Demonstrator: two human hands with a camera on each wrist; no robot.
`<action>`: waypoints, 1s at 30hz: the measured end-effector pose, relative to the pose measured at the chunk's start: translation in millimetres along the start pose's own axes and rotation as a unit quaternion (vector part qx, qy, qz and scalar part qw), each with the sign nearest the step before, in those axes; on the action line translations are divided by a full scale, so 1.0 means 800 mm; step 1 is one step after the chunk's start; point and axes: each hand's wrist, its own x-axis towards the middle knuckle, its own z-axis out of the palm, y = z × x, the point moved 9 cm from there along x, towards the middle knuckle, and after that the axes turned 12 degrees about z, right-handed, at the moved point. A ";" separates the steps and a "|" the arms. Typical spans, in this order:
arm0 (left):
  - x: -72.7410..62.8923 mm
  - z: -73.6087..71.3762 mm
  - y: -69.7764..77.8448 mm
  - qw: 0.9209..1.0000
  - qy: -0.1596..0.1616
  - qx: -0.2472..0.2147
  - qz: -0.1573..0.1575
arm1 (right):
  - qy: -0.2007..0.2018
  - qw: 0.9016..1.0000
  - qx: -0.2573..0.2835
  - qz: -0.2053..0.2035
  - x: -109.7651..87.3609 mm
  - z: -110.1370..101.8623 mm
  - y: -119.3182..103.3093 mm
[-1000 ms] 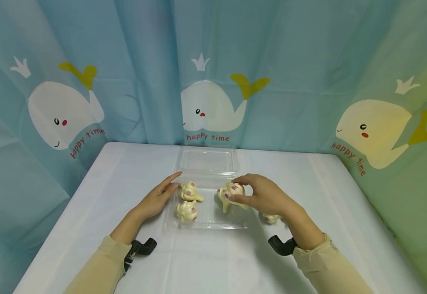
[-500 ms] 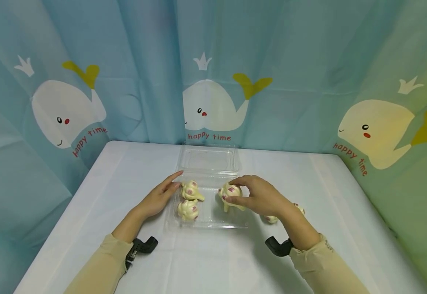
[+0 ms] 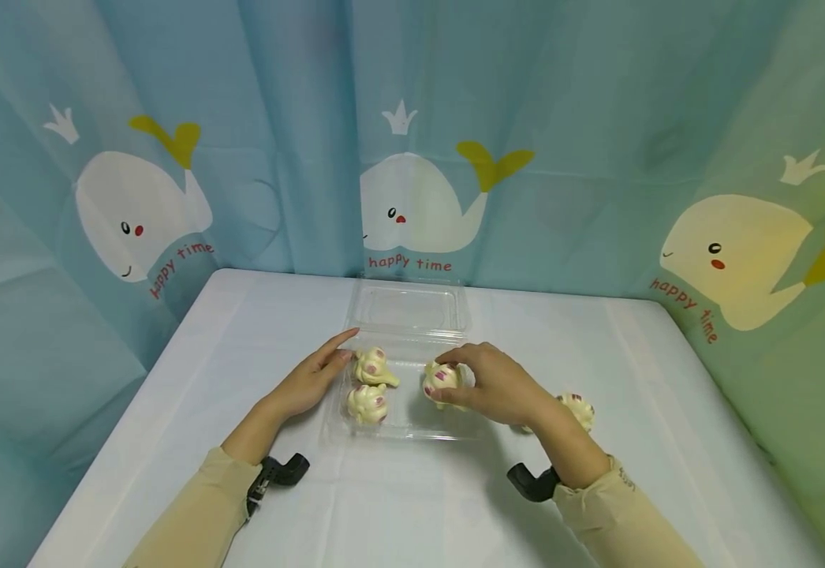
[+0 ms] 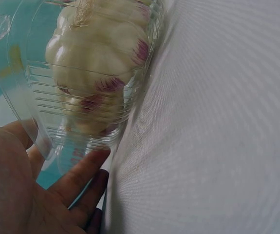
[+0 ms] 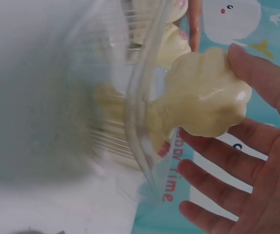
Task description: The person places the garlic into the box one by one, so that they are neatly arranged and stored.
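A clear plastic clamshell box [image 3: 412, 434] lies open on the white table, its lid [image 3: 408, 308] folded back. Two garlic bulbs [image 3: 367, 404] [image 3: 373, 367] sit in its left half. My right hand [image 3: 501, 383] pinches a garlic bulb [image 5: 208, 92] between thumb and fingers over the box's right side. Under it another garlic bulb [image 5: 161, 146] shows through the ribbed wall in the right wrist view, mostly hidden in the head view. My left hand [image 3: 306, 383] rests at the box's left wall with fingers extended, fingertips [image 4: 98, 155] right at the plastic.
Two more garlic bulbs [image 3: 577, 410] [image 3: 526, 428] lie on the table to the right, partly behind my right forearm. A blue curtain [image 3: 299, 158] with printed whales hangs behind the table. Each wrist wears a black mount [image 3: 533, 483].
My right hand has moved a little left and nearer to me with the garlic bulb, which now covers the one under it more. My left hand stays at the box wall.
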 end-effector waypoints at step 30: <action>0.001 0.000 0.002 1.000 -0.004 -0.001 -0.005 | 0.012 0.996 -0.051 -0.073 -0.012 0.028 -0.008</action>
